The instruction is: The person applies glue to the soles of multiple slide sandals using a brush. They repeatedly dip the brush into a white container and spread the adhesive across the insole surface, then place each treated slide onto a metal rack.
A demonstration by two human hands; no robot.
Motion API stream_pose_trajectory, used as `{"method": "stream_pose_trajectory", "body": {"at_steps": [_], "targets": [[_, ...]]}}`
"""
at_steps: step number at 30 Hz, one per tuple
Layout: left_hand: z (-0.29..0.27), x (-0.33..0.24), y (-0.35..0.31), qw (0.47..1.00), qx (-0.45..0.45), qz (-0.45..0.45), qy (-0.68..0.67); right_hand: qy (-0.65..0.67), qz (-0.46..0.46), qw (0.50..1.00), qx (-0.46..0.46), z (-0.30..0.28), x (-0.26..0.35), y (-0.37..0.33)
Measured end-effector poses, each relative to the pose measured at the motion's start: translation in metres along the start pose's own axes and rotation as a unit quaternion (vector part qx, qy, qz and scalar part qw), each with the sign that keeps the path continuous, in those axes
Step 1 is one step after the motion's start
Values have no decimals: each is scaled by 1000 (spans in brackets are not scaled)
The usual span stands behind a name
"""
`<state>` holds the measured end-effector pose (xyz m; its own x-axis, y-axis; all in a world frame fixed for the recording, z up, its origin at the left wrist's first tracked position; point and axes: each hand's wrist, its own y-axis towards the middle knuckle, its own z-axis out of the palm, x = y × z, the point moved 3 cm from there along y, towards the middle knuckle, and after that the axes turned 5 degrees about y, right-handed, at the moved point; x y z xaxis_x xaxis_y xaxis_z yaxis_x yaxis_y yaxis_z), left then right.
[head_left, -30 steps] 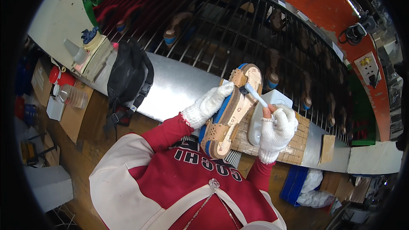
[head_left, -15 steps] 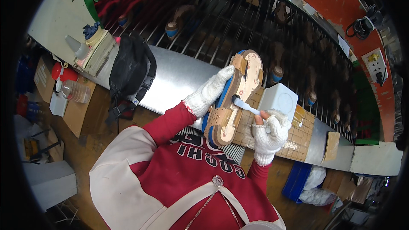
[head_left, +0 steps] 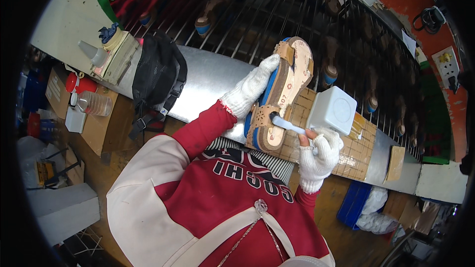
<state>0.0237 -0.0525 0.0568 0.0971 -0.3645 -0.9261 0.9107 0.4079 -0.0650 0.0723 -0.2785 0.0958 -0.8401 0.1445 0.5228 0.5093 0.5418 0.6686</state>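
My gloved left hand [head_left: 251,88] grips the side of a tan sandal on a blue shoe last [head_left: 288,91], its underside turned up and tilted. Pale insole board and brown strap edges show on that face. A small brush with a pale handle [head_left: 291,126] is pinched in my gloved right hand [head_left: 319,158], whose bare thumb and fingertip show. The dark bristles touch the strap edge near the sandal's lower, rounded end. Just beyond the right hand, a white plastic container [head_left: 332,110] sits on a taped cardboard sheet [head_left: 354,160].
A metal rack [head_left: 237,24] of bars carries several more shoes on lasts beyond the bench [head_left: 198,79]. To the left lie a black waist bag [head_left: 156,74] and a glue-stained box with a tub [head_left: 113,39]. A clear plastic bottle [head_left: 94,103] rests lower left; a blue crate [head_left: 354,202] stands lower right.
The sandal has moved away from my body, with my left hand still on it. The brush now touches nearer its lower, rounded end. The whole view has shifted slightly.
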Motion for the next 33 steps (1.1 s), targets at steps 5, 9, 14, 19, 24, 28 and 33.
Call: {"method": "stream_pose_trajectory", "body": {"at_steps": [5,9,14,19,24,28,33], "targets": [[-1,2,13,998,6,53,-26,-7,-2,1000,15,-5,3,-8],[2,7,13,997,8,32,-72,20,-46,999,5,-9,2,-7],[10,5,-1,997,61,30,-38,-9,36,997,-70,-3,-21,21],[-1,0,-2,996,-19,25,-87,29,50,998,0,8,-14,18],[-27,-7,-19,994,-89,50,-40,91,127,982,103,10,2,-16],[-38,-10,-28,986,-157,46,-5,109,129,981,98,9,10,-22],[-38,-10,-34,987,-144,63,30,5,33,997,71,14,19,-11]]}}
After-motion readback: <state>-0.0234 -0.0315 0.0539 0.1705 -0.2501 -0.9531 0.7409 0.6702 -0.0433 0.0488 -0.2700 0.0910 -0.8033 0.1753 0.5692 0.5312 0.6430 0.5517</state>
